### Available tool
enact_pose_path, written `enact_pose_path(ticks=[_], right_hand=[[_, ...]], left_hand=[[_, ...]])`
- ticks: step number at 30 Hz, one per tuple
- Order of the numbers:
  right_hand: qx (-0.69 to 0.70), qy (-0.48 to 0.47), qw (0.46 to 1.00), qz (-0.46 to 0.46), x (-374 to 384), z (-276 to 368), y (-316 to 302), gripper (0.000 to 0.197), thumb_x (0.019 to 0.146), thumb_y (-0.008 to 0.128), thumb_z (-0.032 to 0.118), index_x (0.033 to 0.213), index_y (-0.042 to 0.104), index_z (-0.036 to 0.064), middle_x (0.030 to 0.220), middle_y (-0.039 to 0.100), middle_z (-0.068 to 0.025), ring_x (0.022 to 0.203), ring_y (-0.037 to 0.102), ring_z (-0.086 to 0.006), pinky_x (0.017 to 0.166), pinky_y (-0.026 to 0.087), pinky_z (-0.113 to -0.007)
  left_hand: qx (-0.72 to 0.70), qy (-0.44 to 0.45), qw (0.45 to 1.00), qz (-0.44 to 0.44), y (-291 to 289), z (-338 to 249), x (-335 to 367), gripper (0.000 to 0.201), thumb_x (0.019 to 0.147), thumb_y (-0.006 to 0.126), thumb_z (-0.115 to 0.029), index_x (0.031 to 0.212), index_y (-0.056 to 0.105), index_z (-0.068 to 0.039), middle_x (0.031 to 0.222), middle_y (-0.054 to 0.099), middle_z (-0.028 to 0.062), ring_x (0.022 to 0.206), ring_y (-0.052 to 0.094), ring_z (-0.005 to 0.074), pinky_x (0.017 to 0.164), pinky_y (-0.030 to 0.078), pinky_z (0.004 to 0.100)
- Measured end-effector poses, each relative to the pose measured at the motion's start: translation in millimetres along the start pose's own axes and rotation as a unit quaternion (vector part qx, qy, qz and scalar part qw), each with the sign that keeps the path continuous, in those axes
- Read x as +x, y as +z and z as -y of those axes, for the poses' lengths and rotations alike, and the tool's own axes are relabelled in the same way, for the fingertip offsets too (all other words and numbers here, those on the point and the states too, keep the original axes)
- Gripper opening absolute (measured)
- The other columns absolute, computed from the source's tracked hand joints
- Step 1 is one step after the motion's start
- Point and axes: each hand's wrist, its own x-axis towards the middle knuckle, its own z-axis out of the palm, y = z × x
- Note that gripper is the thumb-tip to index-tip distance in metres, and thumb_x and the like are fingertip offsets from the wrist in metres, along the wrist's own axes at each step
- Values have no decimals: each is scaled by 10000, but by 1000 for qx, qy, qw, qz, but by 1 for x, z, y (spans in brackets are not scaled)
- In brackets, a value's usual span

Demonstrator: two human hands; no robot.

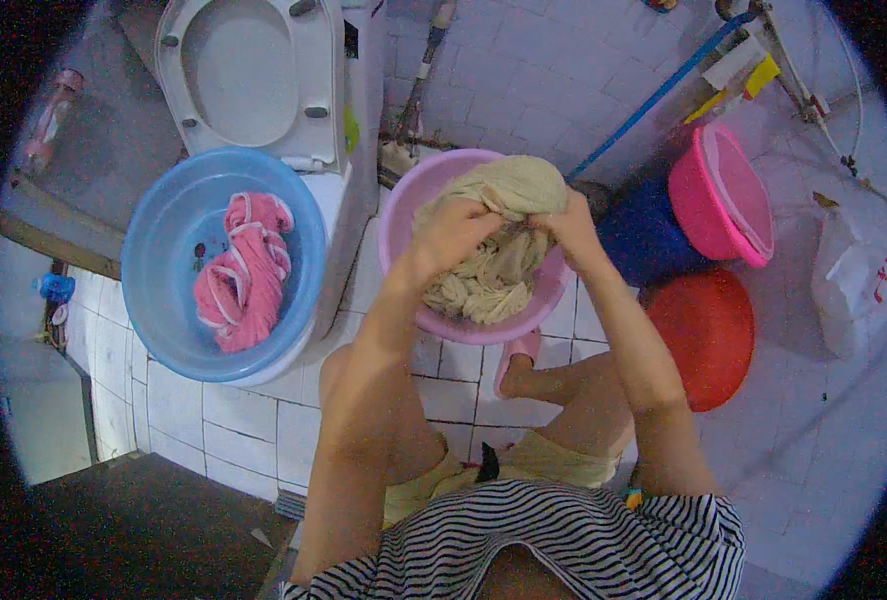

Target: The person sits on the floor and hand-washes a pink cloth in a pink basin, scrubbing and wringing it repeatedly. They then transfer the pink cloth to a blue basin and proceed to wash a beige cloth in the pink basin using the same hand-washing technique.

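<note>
Bunched beige cloth (484, 290) fills the pink-purple basin (398, 225) on the tiled floor in front of me. My left hand (459, 232) is closed on the cloth at the left, fingers curled into its folds. At the right, my right hand (567, 222) grips the same cloth near the basin's right rim. Between and beyond the hands, part of the cloth bulges up over the far rim. What kind of cloth item it is cannot be made out.
To the left, a blue basin (149, 290) holding a twisted pink cloth with pale edging (244, 275) rests on the toilet (329, 200). At right stand a dark blue bucket (644, 235), a bright pink basin (699, 195) and a red basin (709, 340). A white plastic bag (849, 280) hangs farther right.
</note>
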Motion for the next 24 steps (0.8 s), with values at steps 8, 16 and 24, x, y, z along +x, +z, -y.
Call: enact_pose_path(ticks=[8, 16, 24], right_hand=[[73, -13, 995, -59, 8, 100, -30, 448, 583, 552, 23, 1028, 557, -28, 926, 611, -63, 847, 589, -174, 755, 468, -299], [21, -84, 996, -35, 21, 200, -73, 417, 627, 538, 57, 1036, 546, -23, 942, 599, -73, 820, 593, -183, 744, 475, -288], [106, -235, 964, -66, 36, 270, -79, 307, 748, 496, 181, 971, 563, -20, 899, 599, -94, 808, 594, -218, 752, 490, -343]], left_hand=[[275, -57, 948, -152, -23, -8, -10, 667, 632, 709, -225, 1233, 488, -39, 1177, 537, 193, 1121, 478, 349, 947, 390, 395], [155, 103, 978, -91, -4, -2, -3, 974, 564, 766, -152, 1384, 246, -74, 1351, 333, 226, 1275, 286, 387, 1072, 235, 438], [-143, 161, 969, -119, 4, -22, 12, 838, 653, 738, -123, 1351, 286, -28, 1274, 444, 158, 1195, 432, 261, 1004, 345, 347]])
